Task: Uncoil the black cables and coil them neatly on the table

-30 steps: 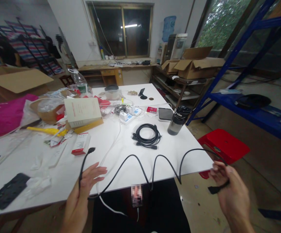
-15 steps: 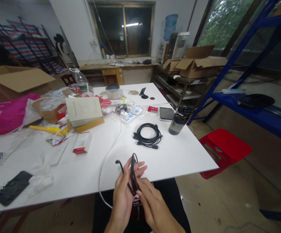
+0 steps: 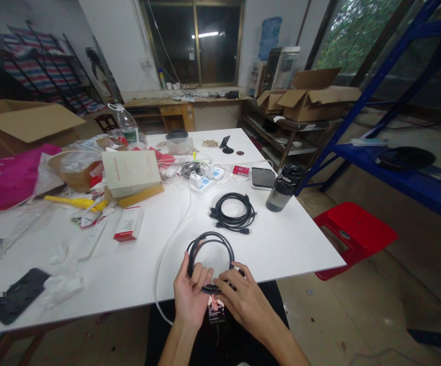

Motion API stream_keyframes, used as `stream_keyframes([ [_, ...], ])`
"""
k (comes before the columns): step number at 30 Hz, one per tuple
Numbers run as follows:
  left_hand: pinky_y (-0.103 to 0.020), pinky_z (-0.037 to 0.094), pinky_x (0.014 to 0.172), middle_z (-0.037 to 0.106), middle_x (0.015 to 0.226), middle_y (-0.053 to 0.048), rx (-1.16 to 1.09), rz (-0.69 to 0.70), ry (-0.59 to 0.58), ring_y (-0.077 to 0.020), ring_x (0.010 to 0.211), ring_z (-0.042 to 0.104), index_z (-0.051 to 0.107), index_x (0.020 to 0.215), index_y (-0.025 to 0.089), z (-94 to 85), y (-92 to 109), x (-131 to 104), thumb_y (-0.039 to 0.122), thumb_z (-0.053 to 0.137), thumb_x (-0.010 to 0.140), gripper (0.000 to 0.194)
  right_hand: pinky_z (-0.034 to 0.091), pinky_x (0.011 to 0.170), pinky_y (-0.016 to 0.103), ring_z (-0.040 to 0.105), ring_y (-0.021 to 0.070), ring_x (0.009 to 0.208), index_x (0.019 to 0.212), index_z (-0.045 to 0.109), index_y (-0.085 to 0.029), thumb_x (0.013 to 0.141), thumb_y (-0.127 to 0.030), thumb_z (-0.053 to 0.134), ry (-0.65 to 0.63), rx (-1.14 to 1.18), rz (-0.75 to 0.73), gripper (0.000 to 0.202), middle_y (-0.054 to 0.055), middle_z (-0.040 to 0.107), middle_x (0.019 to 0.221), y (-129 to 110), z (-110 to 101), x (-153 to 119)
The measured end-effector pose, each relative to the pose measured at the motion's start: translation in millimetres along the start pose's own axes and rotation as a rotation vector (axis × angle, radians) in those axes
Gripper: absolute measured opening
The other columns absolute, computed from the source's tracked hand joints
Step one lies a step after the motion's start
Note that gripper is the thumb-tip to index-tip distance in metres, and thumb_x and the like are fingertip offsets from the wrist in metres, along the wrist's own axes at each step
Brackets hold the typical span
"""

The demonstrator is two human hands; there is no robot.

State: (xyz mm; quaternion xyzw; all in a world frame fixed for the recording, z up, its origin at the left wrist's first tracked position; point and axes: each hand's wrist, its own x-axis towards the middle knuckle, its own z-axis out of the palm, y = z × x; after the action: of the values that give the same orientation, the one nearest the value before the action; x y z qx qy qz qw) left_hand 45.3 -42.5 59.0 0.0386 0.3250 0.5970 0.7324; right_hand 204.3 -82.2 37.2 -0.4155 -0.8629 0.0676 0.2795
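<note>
A coiled black cable (image 3: pixel 213 237) is held as a round loop over the front edge of the white table (image 3: pixel 289 249). My left hand (image 3: pixel 192 292) is closed round the loop's left and lower side. On its right and lower side, my right hand (image 3: pixel 239 290) grips the same coil with bent fingers. A second black cable coil (image 3: pixel 235 212) lies on the table just beyond my hands, its plugs at the rim. Below my hands, a small dark printed card or screen (image 3: pixel 216 310) shows; what it belongs to is unclear.
A white cord (image 3: pixel 167 244) runs left of my hands to a power strip (image 3: pixel 201 183). A dark bottle (image 3: pixel 281 190) and tablet-like device (image 3: pixel 263 178) stand right. A red-and-white box (image 3: pixel 128 223), a book (image 3: pixel 131 173) and a black phone-like object (image 3: pixel 18 295) lie left. A red stool (image 3: pixel 357 229) is right.
The held cable has turned from edge-on to an open circle facing the camera. My hands have moved apart slightly and now grip its two sides. A person's blurred head appears at upper left.
</note>
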Motion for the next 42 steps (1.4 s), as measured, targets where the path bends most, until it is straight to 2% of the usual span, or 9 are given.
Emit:
stream_keyframes([
  [5,-0.025,0.045,0.06,0.038,0.059,0.009,0.325,0.09,0.057,-0.01,0.054,0.041,0.071,0.103,0.016,-33.2,-4.6,12.9,0.055,0.081,0.092,0.042,0.054,0.098,0.045,0.062,0.024,0.102,0.127,0.066,-0.019,0.098,-0.004,0.061,-0.088,0.017,0.038,0.033,0.008,0.068,0.108,13.8,24.1,-12.3],
  [8,-0.033,0.056,0.082,0.067,0.096,-0.003,0.759,0.345,0.103,-0.0206,0.09,0.068,0.063,0.137,0.02,-54.5,2.8,16.9,0.058,0.08,0.091,0.062,0.052,0.104,0.048,0.059,0.0254,0.106,0.13,0.065,-0.02,0.094,0.001,0.059,-0.097,0.037,0.052,0.042,0.008,0.067,0.113,22.6,24.1,-9.1],
  [11,-0.051,0.049,0.114,0.058,0.144,-0.016,1.295,0.687,0.07,-0.0335,0.138,0.057,0.054,0.155,0.024,-70.7,16.8,18.6,0.049,0.073,0.097,0.065,0.045,0.118,0.058,0.058,0.0267,0.113,0.131,0.066,-0.02,0.093,0.004,0.053,-0.071,0.063,0.048,0.046,0.009,0.066,0.114,36.0,22.7,-0.8],
  [15,-0.057,0.043,0.12,0.057,0.152,-0.015,1.682,0.904,-0.227,-0.0353,0.143,0.051,0.071,0.14,0.029,-79.9,35.6,24.2,0.031,0.067,0.102,0.038,0.043,0.124,0.06,0.062,0.0251,0.121,0.137,0.064,-0.02,0.097,0.003,0.048,-0.04,0.191,0.028,0.049,0.012,0.065,0.122,50.8,25.8,9.6],
  [19,-0.051,0.052,0.109,0.075,0.12,-0.011,1.727,0.808,-0.431,-0.0326,0.12,0.064,0.082,0.118,0.03,-84.8,44.1,37.0,0.031,0.072,0.099,0.021,0.053,0.117,0.052,0.061,0.0259,0.131,0.139,0.064,-0.023,0.105,-0.013,0.055,0.027,0.351,0.114,0.036,0.014,0.064,0.134,55.3,27.7,12.5],
  [24,-0.048,0.053,0.103,0.077,0.11,-0.009,1.699,0.799,-0.419,-0.0317,0.113,0.066,0.085,0.109,0.032,-89.2,42.8,47.4,0.034,0.078,0.096,0.015,0.053,0.117,0.049,0.057,0.0261,0.14,0.141,0.06,-0.024,0.108,-0.021,0.055,0.13,0.41,0.221,0.034,0.015,0.06,0.142,72.2,21.7,17.1],
  [29,-0.047,0.053,0.101,0.076,0.109,-0.008,1.695,0.918,-0.422,-0.029,0.11,0.064,0.083,0.111,0.03,-88.7,39.7,49.0,0.027,0.079,0.096,0.015,0.046,0.123,0.055,0.052,0.0293,0.146,0.151,0.053,-0.024,0.11,-0.025,0.054,0.311,0.144,0.253,0.042,0.017,0.056,0.149,128.1,22.3,47.8],
  [35,-0.049,0.053,0.101,0.072,0.115,-0.009,1.719,1.071,-0.416,-0.0285,0.114,0.062,0.076,0.121,0.026,-87.7,38.9,46.4,0.017,0.079,0.096,0.027,0.042,0.123,0.059,0.056,0.0351,0.142,0.138,0.064,-0.018,0.108,-0.044,0.061,0.205,-0.158,0.172,0.04,0.018,0.065,0.145,185.4,37.4,87.5],
  [42,-0.05,0.055,0.098,0.068,0.121,-0.013,1.642,1.178,-0.34,-0.0302,0.114,0.064,0.069,0.132,0.022,-83.6,40.5,36.6,0.008,0.077,0.093,0.042,0.046,0.113,0.049,0.067,0.0286,0.115,0.114,0.072,-0.021,0.111,-0.04,0.056,0.178,-0.168,0.19,0.025,0.011,0.076,0.118,183.4,38.2,89.3],
])
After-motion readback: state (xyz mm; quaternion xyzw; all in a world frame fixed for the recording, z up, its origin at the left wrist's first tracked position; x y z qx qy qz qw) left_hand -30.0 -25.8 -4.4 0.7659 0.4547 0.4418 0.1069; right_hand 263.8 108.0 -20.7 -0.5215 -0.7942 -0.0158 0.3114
